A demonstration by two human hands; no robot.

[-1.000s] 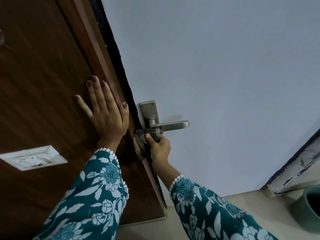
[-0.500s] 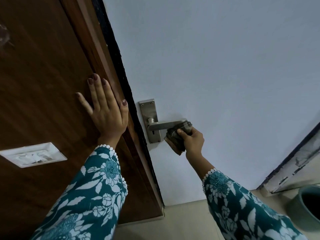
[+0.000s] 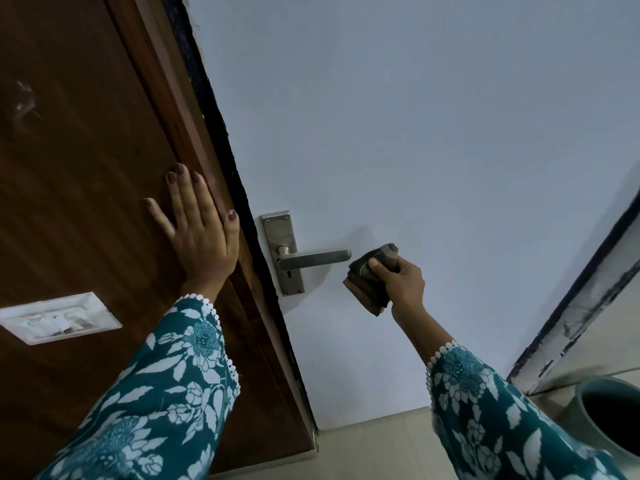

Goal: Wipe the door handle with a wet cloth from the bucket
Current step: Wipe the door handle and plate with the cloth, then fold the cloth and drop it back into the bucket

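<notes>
While both teal floral sleeves [image 3: 162, 393] fill the bottom of the view, the nearest loose item is the grey-green bucket [image 3: 588, 407] at lower right — only part of its rim and dark inside show, standing on the pale floor [image 3: 374, 452] close to the door frame's chipped white edge [image 3: 585, 306].

Right hand [image 3: 401, 278]: fingers curled and clamped round a folded dark cloth [image 3: 370, 275], thumb pressed on its front face. The cloth sits just beside the free tip of the door handle [image 3: 313, 259], a small gap between them, not touching. One end of the cloth hangs below the hand.

Left hand [image 3: 195, 230]: flat, fingers spread, palm pressed on the brown wooden panel [image 3: 69, 168] — holding nothing. Its thumb lies along the panel's raised edge, near the black strip [image 3: 221, 133] that separates the panel from the pale blue door [image 3: 415, 116].

Handle is a brushed-metal lever, roughly level, pointing right from a tall backplate [image 3: 282, 251] with a keyhole under the lever. Screws visible at the plate top.

A white switch plate [image 3: 59, 322] is mounted on the brown panel, left of the left sleeve. A scuffed mark [image 3: 26, 102] sits higher up on the same panel.
</notes>
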